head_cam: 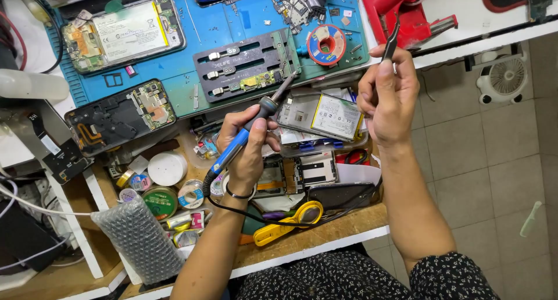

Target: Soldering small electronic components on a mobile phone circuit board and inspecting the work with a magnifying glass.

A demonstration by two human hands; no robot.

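My left hand (pixel 247 143) grips a blue-handled soldering iron (pixel 256 122) like a pen, its tip pointing up toward a small gold circuit board (pixel 258 79) clamped in a dark metal holder (pixel 247 64) on the blue mat (pixel 192 29). My right hand (pixel 388 93) is raised to the right of it and pinches black tweezers (pixel 392 41) that point upward. An opened phone with a white battery (pixel 328 117) lies between the two hands. A black cable runs from the iron down past my left wrist.
Two more opened phones (pixel 125 29) (pixel 119 117) lie on the mat's left side. A solder spool (pixel 325 44) sits right of the holder. Tape rolls (pixel 165 184), bubble wrap (pixel 139 239), yellow scissors (pixel 290 221) and phone parts crowd the wooden shelf. A small fan (pixel 505 76) stands on the tiled floor.
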